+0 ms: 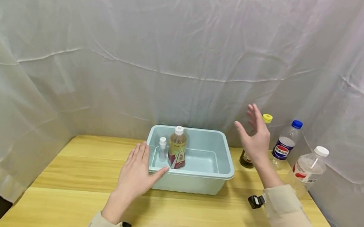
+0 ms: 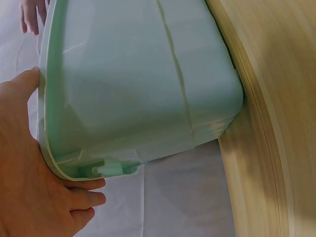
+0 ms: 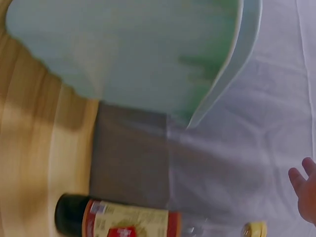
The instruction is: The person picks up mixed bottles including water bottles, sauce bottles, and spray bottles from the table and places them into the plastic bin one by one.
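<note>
A light blue plastic basin [image 1: 191,184] stands on the wooden table near the back curtain. Inside it, towards the left, are a small clear bottle with a white cap [image 1: 162,151] and a larger, white-capped drink bottle [image 1: 177,148], both upright. My left hand [image 1: 135,179] rests at the basin's front left corner, fingers extended along the outside and thumb against the rim. My right hand [image 1: 257,141] is raised to the right of the basin, fingers spread and holding nothing. Behind it a dark-bottomed sauce bottle with a yellow cap [image 3: 131,219] is partly hidden in the head view.
To the right stand a blue-capped cola bottle [image 1: 283,148] and a clear, white-capped bottle [image 1: 309,169] near the table's right edge. A grey curtain [image 1: 188,55] hangs behind and beside the wooden table [image 1: 78,176].
</note>
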Motion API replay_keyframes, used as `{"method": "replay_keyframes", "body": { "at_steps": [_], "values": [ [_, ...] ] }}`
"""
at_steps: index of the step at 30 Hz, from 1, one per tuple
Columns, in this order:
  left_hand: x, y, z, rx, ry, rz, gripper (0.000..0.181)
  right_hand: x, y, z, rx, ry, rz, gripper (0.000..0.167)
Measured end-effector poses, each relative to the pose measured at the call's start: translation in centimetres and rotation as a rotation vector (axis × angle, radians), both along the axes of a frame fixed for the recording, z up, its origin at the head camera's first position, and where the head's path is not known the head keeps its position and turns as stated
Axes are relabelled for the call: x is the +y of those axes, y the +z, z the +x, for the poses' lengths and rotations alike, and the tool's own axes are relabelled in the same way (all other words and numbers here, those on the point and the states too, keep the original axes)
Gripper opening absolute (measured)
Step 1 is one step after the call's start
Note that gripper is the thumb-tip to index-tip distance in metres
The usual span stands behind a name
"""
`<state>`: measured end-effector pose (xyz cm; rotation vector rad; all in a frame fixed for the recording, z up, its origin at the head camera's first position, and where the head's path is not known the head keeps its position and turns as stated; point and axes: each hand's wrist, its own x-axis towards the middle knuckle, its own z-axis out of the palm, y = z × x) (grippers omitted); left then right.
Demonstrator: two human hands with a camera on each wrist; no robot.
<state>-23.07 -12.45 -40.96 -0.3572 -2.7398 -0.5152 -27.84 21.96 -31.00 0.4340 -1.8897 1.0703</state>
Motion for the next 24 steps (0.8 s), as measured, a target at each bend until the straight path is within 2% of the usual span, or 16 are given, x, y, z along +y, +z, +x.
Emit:
{"method": "replay_keyframes", "body": {
  "at_steps": [3, 9, 14, 24],
  "values": [
    [0.0, -0.1, 0.0, 0.008, 0.001, -0.002, 0.111, 1.4, -0.4, -0.3, 0.007, -0.04, -0.016, 0.069],
    [0.1, -0.1, 0.0, 0.007, 0.003, -0.006, 0.112, 5.7, -3.1, -2.9, 0.016, -0.126, -0.05, 0.073],
    [0.0, 0.0, -0.1, 0.005, 0.004, -0.008, 0.112, 8.4, -4.5, -4.1, 0.008, -0.187, -0.062, 0.078],
    [0.0, 0.0, 0.0, 0.007, 0.001, -0.009, 0.111, 10.6, -6.7, -5.5, -0.124, -0.255, -0.05, 0.081]
  ]
}}
